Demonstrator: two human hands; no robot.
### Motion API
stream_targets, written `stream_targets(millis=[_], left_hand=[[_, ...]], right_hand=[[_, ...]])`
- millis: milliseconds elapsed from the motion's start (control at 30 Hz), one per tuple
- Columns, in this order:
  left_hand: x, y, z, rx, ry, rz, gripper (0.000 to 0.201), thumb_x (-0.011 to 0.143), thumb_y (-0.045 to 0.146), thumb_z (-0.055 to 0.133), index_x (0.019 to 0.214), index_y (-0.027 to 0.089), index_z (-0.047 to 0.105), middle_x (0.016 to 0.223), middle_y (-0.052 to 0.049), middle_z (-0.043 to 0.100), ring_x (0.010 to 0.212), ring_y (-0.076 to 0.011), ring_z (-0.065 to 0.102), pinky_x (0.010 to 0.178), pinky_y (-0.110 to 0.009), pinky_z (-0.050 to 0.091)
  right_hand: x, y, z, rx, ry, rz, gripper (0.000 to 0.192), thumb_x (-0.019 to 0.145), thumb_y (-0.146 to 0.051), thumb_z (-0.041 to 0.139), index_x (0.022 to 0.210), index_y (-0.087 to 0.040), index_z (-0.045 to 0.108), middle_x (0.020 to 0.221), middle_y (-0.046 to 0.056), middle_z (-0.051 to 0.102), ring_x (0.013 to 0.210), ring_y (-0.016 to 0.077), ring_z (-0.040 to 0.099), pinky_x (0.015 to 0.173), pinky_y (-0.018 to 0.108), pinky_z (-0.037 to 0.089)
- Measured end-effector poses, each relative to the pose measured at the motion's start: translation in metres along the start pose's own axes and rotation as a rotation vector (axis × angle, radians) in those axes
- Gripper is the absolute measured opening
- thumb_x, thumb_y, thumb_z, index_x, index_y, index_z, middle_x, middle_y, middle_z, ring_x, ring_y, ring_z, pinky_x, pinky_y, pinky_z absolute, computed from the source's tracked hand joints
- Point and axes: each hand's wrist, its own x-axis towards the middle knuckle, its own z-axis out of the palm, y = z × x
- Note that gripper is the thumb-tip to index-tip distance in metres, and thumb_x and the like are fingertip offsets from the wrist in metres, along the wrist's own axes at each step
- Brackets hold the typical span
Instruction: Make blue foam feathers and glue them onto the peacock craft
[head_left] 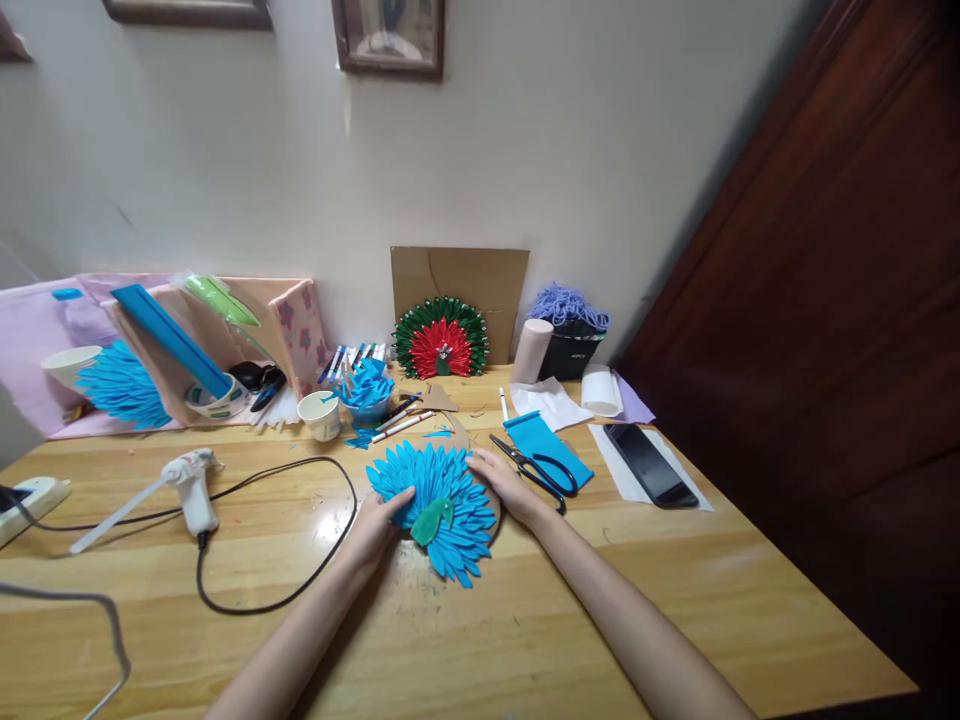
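A peacock craft [442, 475] made of blue feather-shaped strips, with a green bird body [433, 520] on it, is held tilted just over the table. My left hand [379, 525] grips its left edge, thumb lying on the blue feathers. At its upper right edge my right hand [504, 478] is closed round the rim, where brown cardboard backing shows. Fingers of both hands are partly hidden behind the craft. Right of it, black-handled scissors [536, 468] rest on a blue sheet [555, 450].
A white hot glue gun [193, 490] with its looping cord stands left. Behind are a paper cup [319, 415], a bowl of blue strips [367, 390] and a red-green peacock [441, 340] against cardboard [495, 290]. A phone [651, 465] lies right. The wooden table [525, 640] ends at lower right.
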Motion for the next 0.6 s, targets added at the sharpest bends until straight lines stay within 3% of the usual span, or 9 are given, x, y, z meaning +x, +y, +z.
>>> stream_targets(millis=[167,333,433,500,600], left_hand=[[0.008,0.010,-0.013,0.005,-0.039,-0.037,0.043,0.066,0.043,0.070,0.099,0.016,0.065,0.094,-0.010,0.070,0.088,-0.0267,0.065,0.077,-0.036,0.051],[0.011,0.021,-0.033,0.186,0.016,0.018,0.037,0.069,0.048,0.064,0.085,0.015,0.068,0.075,-0.007,0.069,0.061,-0.0183,0.063,0.054,-0.025,0.047],[0.010,0.024,-0.036,0.360,-0.098,0.016,0.032,0.068,0.044,0.067,0.078,0.014,0.068,0.073,-0.007,0.068,0.061,-0.0164,0.061,0.055,-0.023,0.045],[0.011,0.023,-0.037,0.424,-0.152,0.011,0.033,0.066,0.044,0.068,0.076,0.012,0.066,0.071,-0.006,0.067,0.061,-0.0157,0.060,0.056,-0.024,0.044],[0.014,0.020,-0.041,0.423,-0.032,0.059,0.035,0.062,0.045,0.070,0.072,0.012,0.064,0.068,-0.004,0.065,0.059,-0.0145,0.058,0.056,-0.023,0.043]], right_hand=[[0.002,0.003,-0.011,0.043,-0.063,0.015,0.033,0.072,-0.047,0.062,0.095,-0.024,0.065,0.098,0.004,0.067,0.092,0.0223,0.061,0.089,0.037,0.043],[0.004,0.005,-0.012,-0.068,-0.049,0.021,0.035,0.072,-0.046,0.064,0.097,-0.022,0.067,0.102,0.006,0.067,0.099,0.0252,0.059,0.094,0.040,0.039],[0.003,0.003,-0.009,-0.096,-0.059,0.015,0.036,0.074,-0.047,0.062,0.100,-0.022,0.067,0.103,0.006,0.067,0.101,0.0257,0.058,0.094,0.041,0.039],[0.002,0.003,-0.008,-0.084,-0.023,0.005,0.038,0.076,-0.048,0.058,0.101,-0.021,0.067,0.106,0.007,0.066,0.105,0.0253,0.056,0.096,0.040,0.038],[0.002,0.007,-0.009,-0.014,0.133,-0.019,0.040,0.075,-0.051,0.058,0.098,-0.019,0.067,0.109,0.007,0.064,0.108,0.0241,0.054,0.096,0.037,0.037]])
